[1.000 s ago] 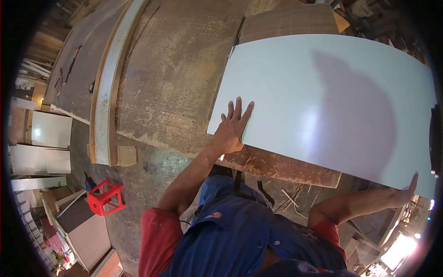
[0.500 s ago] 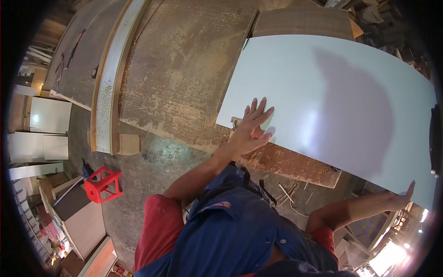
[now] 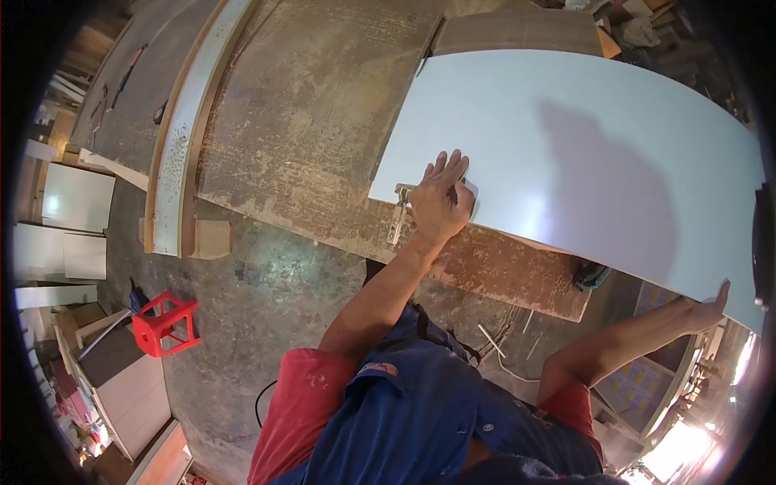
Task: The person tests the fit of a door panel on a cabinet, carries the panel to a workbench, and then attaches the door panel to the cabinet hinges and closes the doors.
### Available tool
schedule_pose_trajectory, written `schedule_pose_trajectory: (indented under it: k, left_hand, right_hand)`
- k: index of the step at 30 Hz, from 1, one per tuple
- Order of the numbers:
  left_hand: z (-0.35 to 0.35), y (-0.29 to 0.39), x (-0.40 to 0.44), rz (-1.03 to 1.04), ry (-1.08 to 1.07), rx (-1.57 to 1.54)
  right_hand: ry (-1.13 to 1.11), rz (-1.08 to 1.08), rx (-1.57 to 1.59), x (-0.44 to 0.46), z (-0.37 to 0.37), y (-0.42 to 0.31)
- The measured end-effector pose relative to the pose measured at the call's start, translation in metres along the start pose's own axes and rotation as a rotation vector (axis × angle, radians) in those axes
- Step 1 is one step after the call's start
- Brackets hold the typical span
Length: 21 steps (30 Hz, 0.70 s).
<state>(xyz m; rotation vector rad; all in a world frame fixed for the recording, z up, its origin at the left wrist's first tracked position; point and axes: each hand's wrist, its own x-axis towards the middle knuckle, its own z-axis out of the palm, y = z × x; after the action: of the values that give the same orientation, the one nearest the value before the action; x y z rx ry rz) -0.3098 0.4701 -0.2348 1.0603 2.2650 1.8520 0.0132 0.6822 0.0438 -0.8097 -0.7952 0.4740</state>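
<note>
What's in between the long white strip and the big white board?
The head view shows worn brown tabletop between the long white strip and the big white board. A metal fitting sticks out past the board's edge by the left hand.

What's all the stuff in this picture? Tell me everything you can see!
Large panel: one, white, across the worktop at right
Hinge: one, silver, near panel's left corner
Worktop: at least one, scuffed brown, centre
Long beam: one, white with brown edges, left
Stool: one, red, floor at left
Smaller panels: at least three, white, far left
Clutter: too blurred to count, mixed colours, around edges
Overalls: one, blue, bottom centre
Sleeves: two, red, bottom
Left hand: one, bare, on large panel beside hinge
Right hand: one, bare, at panel's near edge, right
</note>
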Motion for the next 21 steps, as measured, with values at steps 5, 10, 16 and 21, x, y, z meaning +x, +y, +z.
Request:
schedule_pose_trajectory:
  k: [5, 10, 16, 21]
  left_hand:
    - [0.002, -0.001, 0.003, -0.001, 0.000, -0.015]
    - [0.005, -0.002, 0.007, 0.005, -0.015, -0.011]
    - [0.007, 0.001, 0.016, -0.014, -0.026, -0.015]
    - [0.008, 0.004, 0.022, -0.049, -0.079, 0.000]
  right_hand:
    - [0.046, 0.005, 0.019, -0.011, 0.009, -0.003]
    - [0.044, 0.044, 0.072, -0.022, 0.018, -0.007]
    - [0.038, -0.018, 0.000, -0.027, 0.028, -0.005]
    - [0.056, -0.008, -0.014, -0.041, 0.040, -0.011]
